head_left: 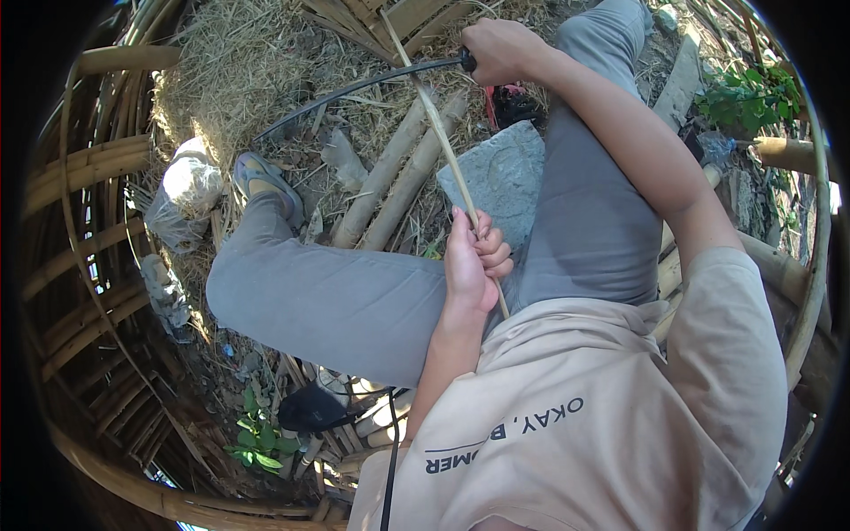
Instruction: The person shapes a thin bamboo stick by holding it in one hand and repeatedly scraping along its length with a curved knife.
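My left hand (476, 261) is closed around a thin, pale bamboo strip (444, 142) in front of my waist. The strip runs from near my lap up to the far edge of the ground. Farther out, my right hand (506, 51) grips the black handle of a long, curved blade (354, 87), like a sickle. The blade reaches leftward and crosses the strip near its far part; whether its edge touches the strip I cannot tell. A flat grey stone (500, 177) lies under the strip, between my legs.
Two bamboo poles (386, 177) lie between my feet, beside dry grass (235, 75). Plastic-wrapped bundles (188, 190) rest left of my shoe (268, 188). A bamboo lattice (84, 239) curves around the left side. A black item (314, 409) sits near a green plant (258, 435).
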A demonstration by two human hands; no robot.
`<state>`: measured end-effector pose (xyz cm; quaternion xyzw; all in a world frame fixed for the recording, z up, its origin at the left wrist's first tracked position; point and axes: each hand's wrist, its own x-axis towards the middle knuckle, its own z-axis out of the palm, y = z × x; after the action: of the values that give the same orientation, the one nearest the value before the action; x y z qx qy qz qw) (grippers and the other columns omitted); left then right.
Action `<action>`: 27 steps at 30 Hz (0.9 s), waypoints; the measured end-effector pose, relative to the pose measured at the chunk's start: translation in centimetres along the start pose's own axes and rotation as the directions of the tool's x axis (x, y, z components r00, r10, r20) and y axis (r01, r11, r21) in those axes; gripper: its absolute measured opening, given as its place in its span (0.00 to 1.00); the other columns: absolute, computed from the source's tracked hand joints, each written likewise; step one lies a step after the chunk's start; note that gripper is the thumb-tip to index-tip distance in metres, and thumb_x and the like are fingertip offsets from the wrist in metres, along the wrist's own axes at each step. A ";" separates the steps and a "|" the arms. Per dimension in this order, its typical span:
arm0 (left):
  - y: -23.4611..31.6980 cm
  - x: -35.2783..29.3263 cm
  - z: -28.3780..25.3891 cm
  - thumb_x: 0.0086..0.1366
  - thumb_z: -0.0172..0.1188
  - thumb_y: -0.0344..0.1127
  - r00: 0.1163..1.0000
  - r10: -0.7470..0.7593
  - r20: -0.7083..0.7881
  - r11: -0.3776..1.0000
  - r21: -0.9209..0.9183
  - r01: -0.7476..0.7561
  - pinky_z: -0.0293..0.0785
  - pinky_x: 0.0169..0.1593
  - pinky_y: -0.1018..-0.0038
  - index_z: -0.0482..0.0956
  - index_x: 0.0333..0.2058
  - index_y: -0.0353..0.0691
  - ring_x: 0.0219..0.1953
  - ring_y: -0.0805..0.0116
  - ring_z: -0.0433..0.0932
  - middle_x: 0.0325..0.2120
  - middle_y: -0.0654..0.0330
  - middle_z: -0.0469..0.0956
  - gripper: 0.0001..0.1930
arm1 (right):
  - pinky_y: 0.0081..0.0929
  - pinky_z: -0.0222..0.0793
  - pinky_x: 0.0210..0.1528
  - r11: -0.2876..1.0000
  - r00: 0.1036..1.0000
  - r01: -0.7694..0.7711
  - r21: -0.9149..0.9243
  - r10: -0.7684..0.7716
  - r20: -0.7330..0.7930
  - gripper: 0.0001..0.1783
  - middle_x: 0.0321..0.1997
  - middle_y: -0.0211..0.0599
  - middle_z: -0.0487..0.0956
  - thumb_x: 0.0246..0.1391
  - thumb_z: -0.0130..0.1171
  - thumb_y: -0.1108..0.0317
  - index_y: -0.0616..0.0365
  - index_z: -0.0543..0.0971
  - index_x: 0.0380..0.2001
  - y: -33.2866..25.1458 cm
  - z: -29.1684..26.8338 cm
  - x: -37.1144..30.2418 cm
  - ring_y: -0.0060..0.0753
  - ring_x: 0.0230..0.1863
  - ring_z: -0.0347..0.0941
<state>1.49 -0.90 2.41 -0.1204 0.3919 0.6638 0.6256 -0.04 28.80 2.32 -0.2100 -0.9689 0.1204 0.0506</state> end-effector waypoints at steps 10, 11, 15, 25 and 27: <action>-0.2 0.0 0.4 0.77 0.37 0.56 0.986 0.073 -0.148 0.981 0.192 -0.044 0.42 0.16 0.82 0.59 0.25 0.52 0.15 0.83 0.47 0.15 0.75 0.51 0.22 | 0.46 0.78 0.39 0.996 0.992 0.037 0.085 -0.047 0.118 0.13 0.29 0.53 0.81 0.36 0.61 0.67 0.65 0.80 0.27 -3.5 0.4 -0.8 0.56 0.35 0.80; -0.2 -0.1 0.6 0.77 0.38 0.56 0.983 0.083 -0.166 0.975 0.217 -0.046 0.41 0.16 0.81 0.59 0.25 0.52 0.15 0.83 0.47 0.15 0.75 0.50 0.22 | 0.46 0.79 0.39 0.999 0.986 0.030 0.038 -0.036 0.161 0.14 0.31 0.51 0.83 0.38 0.61 0.67 0.65 0.81 0.29 -3.7 0.0 -0.8 0.54 0.36 0.82; 0.0 -0.2 1.5 0.76 0.39 0.58 0.975 0.101 -0.198 0.958 0.285 -0.042 0.39 0.16 0.80 0.58 0.25 0.52 0.14 0.84 0.45 0.15 0.75 0.49 0.23 | 0.45 0.80 0.40 1.000 0.994 0.008 0.007 -0.008 0.113 0.14 0.31 0.51 0.83 0.38 0.61 0.66 0.63 0.81 0.30 -3.0 0.5 -0.1 0.53 0.36 0.82; -0.1 -0.1 1.2 0.76 0.38 0.58 0.981 0.084 -0.175 0.968 0.249 -0.039 0.37 0.15 0.80 0.57 0.25 0.52 0.13 0.83 0.43 0.14 0.75 0.48 0.23 | 0.44 0.80 0.40 1.000 1.000 -0.007 0.001 0.007 -0.025 0.13 0.32 0.53 0.83 0.38 0.60 0.66 0.63 0.82 0.29 -0.5 1.3 0.4 0.54 0.35 0.82; -0.1 -0.3 1.0 0.76 0.37 0.59 0.980 0.084 -0.182 0.969 0.246 -0.037 0.37 0.16 0.79 0.57 0.25 0.52 0.13 0.83 0.43 0.14 0.75 0.48 0.23 | 0.44 0.80 0.40 0.999 0.999 0.026 0.019 -0.027 0.019 0.13 0.32 0.52 0.83 0.38 0.61 0.66 0.63 0.81 0.29 -1.8 1.4 -0.3 0.54 0.35 0.82</action>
<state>1.99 -0.47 3.17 -0.0947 0.5314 0.6154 0.5744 -0.73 26.82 1.43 -0.1955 -0.9709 0.1306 0.0448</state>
